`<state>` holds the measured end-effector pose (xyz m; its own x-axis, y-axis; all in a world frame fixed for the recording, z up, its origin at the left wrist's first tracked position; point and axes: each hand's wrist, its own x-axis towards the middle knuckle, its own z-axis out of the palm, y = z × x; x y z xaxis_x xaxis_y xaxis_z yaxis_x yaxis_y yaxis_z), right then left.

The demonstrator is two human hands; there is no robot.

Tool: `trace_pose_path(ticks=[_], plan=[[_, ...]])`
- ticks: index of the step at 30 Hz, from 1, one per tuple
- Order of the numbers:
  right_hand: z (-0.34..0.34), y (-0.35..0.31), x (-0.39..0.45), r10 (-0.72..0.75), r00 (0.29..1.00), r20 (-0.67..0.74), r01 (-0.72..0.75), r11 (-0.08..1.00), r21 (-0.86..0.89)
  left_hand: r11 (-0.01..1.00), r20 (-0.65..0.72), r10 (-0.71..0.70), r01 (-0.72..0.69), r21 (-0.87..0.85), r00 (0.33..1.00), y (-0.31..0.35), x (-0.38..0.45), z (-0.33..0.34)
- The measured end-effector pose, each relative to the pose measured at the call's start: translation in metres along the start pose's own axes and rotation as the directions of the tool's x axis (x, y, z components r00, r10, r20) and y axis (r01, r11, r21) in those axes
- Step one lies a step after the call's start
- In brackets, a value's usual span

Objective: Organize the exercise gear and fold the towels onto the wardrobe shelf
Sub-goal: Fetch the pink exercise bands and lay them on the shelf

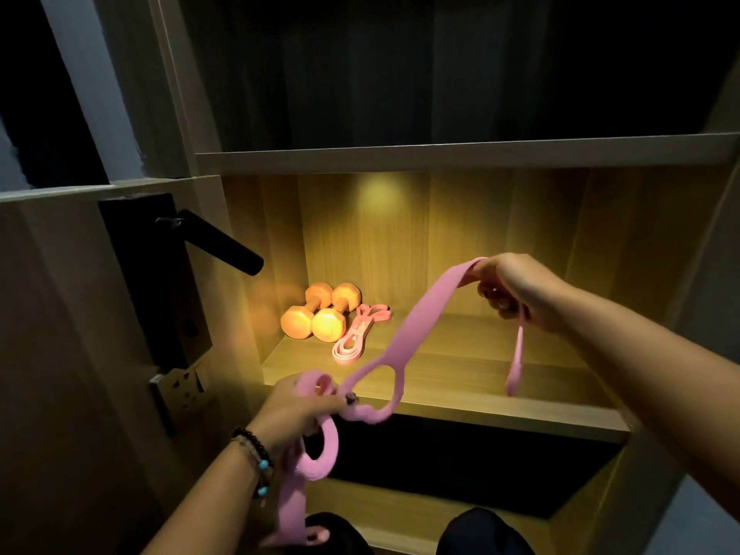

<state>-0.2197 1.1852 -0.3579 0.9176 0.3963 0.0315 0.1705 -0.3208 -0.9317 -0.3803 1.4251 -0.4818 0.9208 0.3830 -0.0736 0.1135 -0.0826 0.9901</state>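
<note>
The pink band (420, 326) stretches diagonally in front of the lit shelf (460, 378), running from lower left up to upper right, with loose ends hanging. The left hand (298, 410) grips its lower end; the right hand (516, 288) pinches the upper end. Two dumbbells (320, 314) and a coiled band (356, 334) lie at the shelf's back left

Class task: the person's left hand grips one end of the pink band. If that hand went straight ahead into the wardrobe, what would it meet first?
Probably the coiled pink band beside the two dumbbells on the lit shelf, though depth is unclear; the left hand is still before the shelf edge.
</note>
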Motion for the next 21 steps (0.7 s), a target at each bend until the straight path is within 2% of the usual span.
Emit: trace_pose_path(ticks=[2,6,12,16,19,21], plan=[[-0.006,0.006,0.002,0.017,0.999,0.030,-0.015,0.999,-0.052,0.958,0.031,-0.011,0.019,-0.287,0.999,-0.002,-0.002,0.000],[-0.007,0.015,0.008,0.058,0.998,0.032,-0.056,0.997,-0.060,0.855,0.047,-0.034,0.054,-0.516,0.998,0.004,-0.004,0.008],[-0.008,0.030,0.018,0.122,0.992,0.028,-0.121,0.991,-0.053,0.817,-0.009,-0.049,0.035,-0.576,0.999,0.001,0.004,0.011],[-0.006,0.042,0.025,0.136,0.991,0.020,-0.133,0.987,-0.095,0.769,0.002,-0.088,0.069,-0.635,0.996,-0.009,0.009,0.008],[-0.004,0.050,0.030,0.084,0.996,0.026,-0.077,0.980,-0.185,0.792,-0.010,-0.102,0.075,-0.606,0.995,-0.015,0.015,0.005],[-0.003,0.056,0.036,0.002,0.997,0.077,0.023,0.947,-0.320,0.844,-0.060,-0.129,0.078,-0.531,0.990,-0.018,0.023,0.002]])
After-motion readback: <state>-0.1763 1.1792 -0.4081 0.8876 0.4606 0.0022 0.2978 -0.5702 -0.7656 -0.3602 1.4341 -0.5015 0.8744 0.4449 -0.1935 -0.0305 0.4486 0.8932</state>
